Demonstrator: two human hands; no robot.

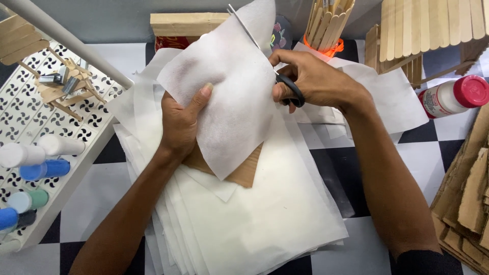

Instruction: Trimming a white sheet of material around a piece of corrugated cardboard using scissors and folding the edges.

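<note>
White fabric sheet (232,86), thin and slightly fuzzy, is held up off the counter (423,153) over a thick stack of similar white sheets (265,214). I see my left hand (181,125) with its grip closed on the sheet's left edge, thumb on top and fingers behind, together with a brown cardboard piece (244,170) that peeks out below. I judge the cardboard backs the limp cloth so it stays flat and taut for the blades.

My right hand (310,79) has its grip closed through the black handles of the scissors (254,40). The blades run up and away along the sheet's right edge, near its top corner. Whether the blades are parted I cannot tell.

Around the work: a bundle of craft sticks (326,20) in an orange-rimmed holder at the far side, a craft-stick structure (433,30) at far right, a glue bottle with red cap (453,97) lying on its side, torn cardboard scraps (466,198) at right. At left, a white patterned tray (30,117) carries paint bottles (43,168) and a small stick model (66,86).
</note>
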